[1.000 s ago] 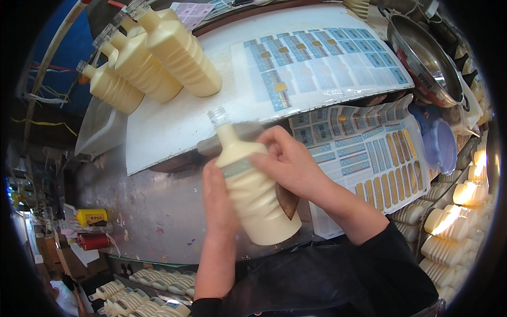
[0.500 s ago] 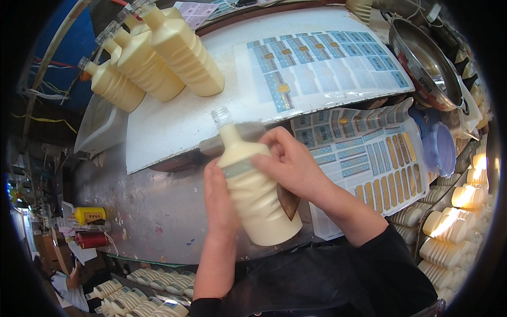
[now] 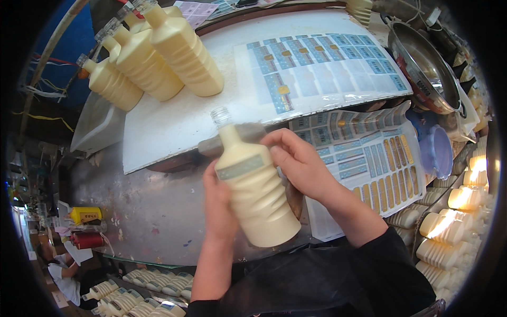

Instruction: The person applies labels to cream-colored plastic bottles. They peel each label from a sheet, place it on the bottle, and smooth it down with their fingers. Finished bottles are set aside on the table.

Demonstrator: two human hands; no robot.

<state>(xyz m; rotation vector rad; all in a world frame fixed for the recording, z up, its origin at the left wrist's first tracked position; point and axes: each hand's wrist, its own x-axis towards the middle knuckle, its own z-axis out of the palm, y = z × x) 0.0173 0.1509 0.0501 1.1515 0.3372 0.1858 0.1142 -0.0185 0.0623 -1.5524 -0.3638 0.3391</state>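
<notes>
A cream-coloured plastic bottle (image 3: pixel 261 211) with ridged sides and a clear threaded neck leans in front of me, between my hands. My left hand (image 3: pixel 218 203) grips its left side, the fingers mostly hidden behind it. At the right shoulder my right hand (image 3: pixel 297 161) holds the bottle with curled fingers, the thumb against its edge. A narrow grey-blue label strip (image 3: pixel 240 168) lies across the bottle's upper front, below the shoulder. Part of a brown object (image 3: pixel 293 199) shows behind the bottle's right side; I cannot tell its kind.
Several cream bottles (image 3: pixel 187 58) stand on the white board (image 3: pixel 158 134) at the far left. Sticker sheets (image 3: pixel 327 74) cover its right part, and another sheet (image 3: pixel 369 174) hangs below. A metal pan (image 3: pixel 428 63) and purple tub (image 3: pixel 437 150) are at right. Another person (image 3: pixel 66 272) is at lower left.
My right thumb has moved off the label strip to the bottle's right edge, leaving the strip in plain view. The bottle has stayed almost in place.
</notes>
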